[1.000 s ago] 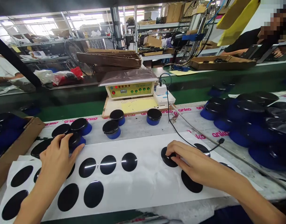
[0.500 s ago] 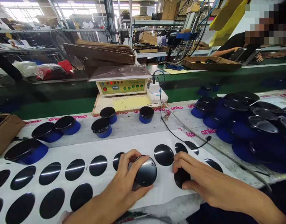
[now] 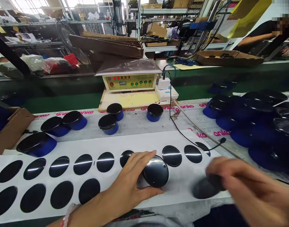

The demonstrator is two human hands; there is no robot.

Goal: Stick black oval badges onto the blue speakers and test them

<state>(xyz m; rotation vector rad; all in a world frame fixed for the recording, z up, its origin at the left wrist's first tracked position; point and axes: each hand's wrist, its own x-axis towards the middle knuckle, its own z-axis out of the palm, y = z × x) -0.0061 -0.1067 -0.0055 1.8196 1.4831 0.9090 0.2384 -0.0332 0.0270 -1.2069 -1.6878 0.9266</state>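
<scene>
My left hand [image 3: 135, 176] is wrapped round a round black part [image 3: 156, 171], thumb below and fingers above. Its glossy flat face is turned up towards me and has small holes near the rim. Off to the right, my right hand [image 3: 243, 183] is smeared by motion, with a thin black disc [image 3: 215, 180] pinched at its fingertips. Just left of it, a blurred dark oval [image 3: 203, 188] shows over the sheet; whether it is a disc or a shadow I cannot tell. Under both hands lies a white sheet [image 3: 125, 192] bearing rows of black discs [image 3: 105, 162].
Blue round parts with black tops [image 3: 108, 124] stand behind the sheet; many more are heaped in a pile [image 3: 250, 119] at right. A control box [image 3: 130, 82] with lit buttons sits at the back. A black cable [image 3: 189, 143] crosses the sheet's edge. A cardboard box [image 3: 14, 129] stands left.
My right hand has moved right, away from the sheet's middle, with a black disc at its fingertips. My left hand keeps its hold on the round part. The view has shifted slightly.
</scene>
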